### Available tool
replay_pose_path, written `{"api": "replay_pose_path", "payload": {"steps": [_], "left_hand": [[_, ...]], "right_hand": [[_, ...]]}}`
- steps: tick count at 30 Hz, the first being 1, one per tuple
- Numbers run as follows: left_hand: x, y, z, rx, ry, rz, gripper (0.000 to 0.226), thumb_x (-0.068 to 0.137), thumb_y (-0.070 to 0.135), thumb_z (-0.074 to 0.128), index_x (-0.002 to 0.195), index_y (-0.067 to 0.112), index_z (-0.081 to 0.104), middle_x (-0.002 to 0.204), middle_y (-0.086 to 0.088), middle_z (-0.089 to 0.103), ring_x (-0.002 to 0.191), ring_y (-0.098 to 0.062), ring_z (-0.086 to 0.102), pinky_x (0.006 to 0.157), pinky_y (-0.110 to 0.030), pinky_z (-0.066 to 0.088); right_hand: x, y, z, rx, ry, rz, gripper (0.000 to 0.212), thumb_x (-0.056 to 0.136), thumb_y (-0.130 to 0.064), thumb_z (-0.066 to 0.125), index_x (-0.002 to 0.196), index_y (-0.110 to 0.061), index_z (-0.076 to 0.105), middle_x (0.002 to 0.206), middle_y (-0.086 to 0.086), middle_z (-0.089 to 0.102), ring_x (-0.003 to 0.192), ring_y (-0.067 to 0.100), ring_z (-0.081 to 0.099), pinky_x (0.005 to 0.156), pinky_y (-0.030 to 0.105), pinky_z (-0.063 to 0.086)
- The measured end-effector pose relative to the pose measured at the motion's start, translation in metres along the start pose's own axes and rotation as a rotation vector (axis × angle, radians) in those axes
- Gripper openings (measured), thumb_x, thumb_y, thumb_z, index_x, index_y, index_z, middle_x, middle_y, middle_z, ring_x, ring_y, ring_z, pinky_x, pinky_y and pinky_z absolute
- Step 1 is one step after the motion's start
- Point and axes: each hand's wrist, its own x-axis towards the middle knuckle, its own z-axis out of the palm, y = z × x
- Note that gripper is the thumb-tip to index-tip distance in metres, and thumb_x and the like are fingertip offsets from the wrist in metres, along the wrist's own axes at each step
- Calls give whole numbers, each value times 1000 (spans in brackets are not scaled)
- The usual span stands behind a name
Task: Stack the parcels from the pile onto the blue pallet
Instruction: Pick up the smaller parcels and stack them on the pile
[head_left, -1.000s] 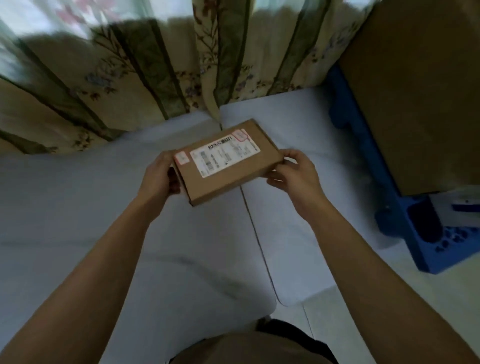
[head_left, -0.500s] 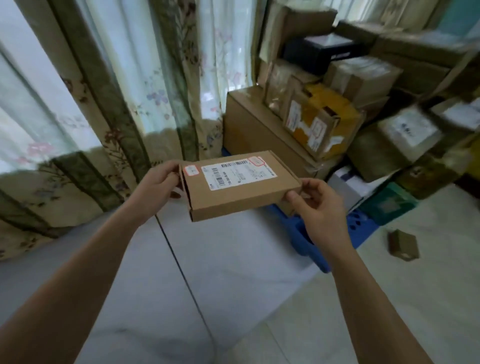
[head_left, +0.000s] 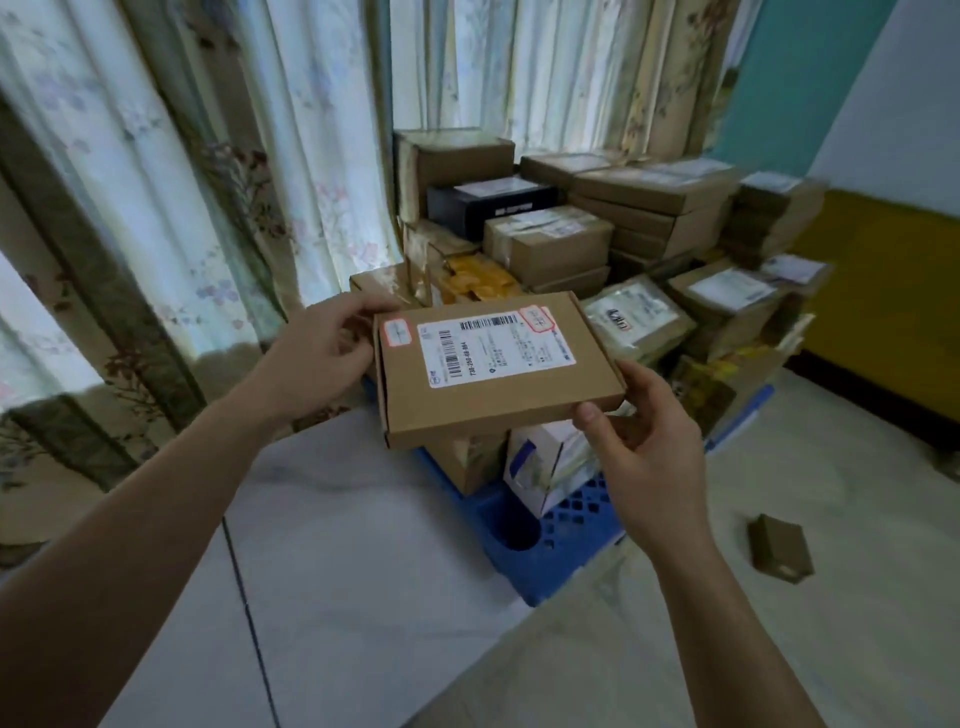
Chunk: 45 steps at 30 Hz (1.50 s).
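A flat brown cardboard parcel (head_left: 493, 395) with a white shipping label is held in the air at chest height. My left hand (head_left: 322, 358) grips its left edge and my right hand (head_left: 639, 431) grips its right front corner, thumb on the side. Below and behind it stands the blue pallet (head_left: 550, 530), whose near corner shows. Several parcels are stacked on the pallet, among them a black box (head_left: 488, 208), brown cartons (head_left: 550, 244) and a white box (head_left: 540, 467) at the near edge.
Floral curtains (head_left: 208, 208) hang at left and behind the stack. A small brown box (head_left: 779, 553) lies on the pale floor at right. A yellow and teal wall (head_left: 883, 291) runs along the right side.
The view has swung up and right from the floor to the pallet stack. Both hands have carried the parcel closer to the stacked parcels, keeping the same grip.
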Motion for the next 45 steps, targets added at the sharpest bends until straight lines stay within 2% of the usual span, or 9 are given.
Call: {"api": "replay_pose_path", "payload": {"steps": [6, 10, 14, 23, 26, 29, 35, 43, 45], "left_hand": [[53, -4, 7, -73, 50, 61, 35, 93, -1, 61, 115, 27, 63, 109, 12, 70, 102, -14, 67, 77, -47, 56], [108, -2, 19, -128, 90, 92, 27, 92, 2, 63, 106, 26, 62, 105, 15, 69, 98, -9, 67, 76, -36, 57], [163, 0, 39, -141, 118, 87, 30, 91, -7, 58, 101, 21, 61, 102, 12, 69, 95, -10, 66, 65, -13, 49], [270, -6, 62, -87, 389, -136, 29, 92, -4, 53, 100, 21, 65, 109, 0, 68, 79, -14, 67, 58, -22, 52], [299, -15, 72, -76, 483, -295, 20, 94, 2, 57, 101, 19, 66, 108, -1, 67, 87, -31, 68, 78, -47, 58], [322, -23, 81, -71, 530, -406, 20, 96, 2, 57, 98, 19, 66, 98, 1, 66, 100, -30, 66, 87, -53, 57], [338, -22, 102, -62, 549, -499, 22, 96, 3, 55, 106, 15, 71, 108, -2, 67, 109, -23, 61, 96, -44, 54], [337, -6, 127, -40, 580, -544, 32, 105, 22, 48, 135, 19, 60, 134, -2, 58, 120, -22, 56, 84, -25, 46], [333, 3, 130, -25, 561, -563, 37, 106, 24, 46, 142, 20, 54, 138, -1, 54, 126, -22, 52, 95, -31, 47]], "right_hand": [[65, 16, -15, -29, 13, -74, 53, 94, -27, 72, 143, -28, 52, 123, -11, 67, 105, 6, 67, 82, 29, 60], [123, 18, -22, -171, -31, -148, 42, 95, -33, 69, 134, -36, 55, 116, -20, 61, 102, 4, 64, 74, 22, 57], [188, 17, -38, -322, -72, -154, 39, 97, -37, 65, 135, -36, 56, 115, -18, 60, 94, 6, 62, 80, 35, 59], [364, 25, -26, -534, -331, -351, 33, 100, -32, 63, 133, -28, 57, 117, 0, 64, 100, 16, 55, 79, 31, 39], [419, 34, -2, -579, -432, -389, 31, 101, -32, 61, 131, -26, 56, 124, 9, 65, 110, 28, 58, 81, 34, 41], [465, 44, 19, -670, -513, -424, 29, 102, -38, 56, 130, -29, 53, 122, 11, 62, 108, 31, 57, 79, 38, 42], [514, 47, 44, -806, -672, -563, 27, 99, -35, 59, 123, -25, 55, 130, 5, 60, 117, 29, 56, 99, 49, 49], [532, 47, 54, -900, -669, -684, 28, 100, -31, 57, 127, -22, 56, 124, 9, 56, 113, 31, 56, 84, 42, 45], [534, 48, 50, -892, -684, -675, 33, 100, -37, 59, 128, -21, 55, 125, 9, 57, 115, 31, 56, 87, 42, 46]]}}
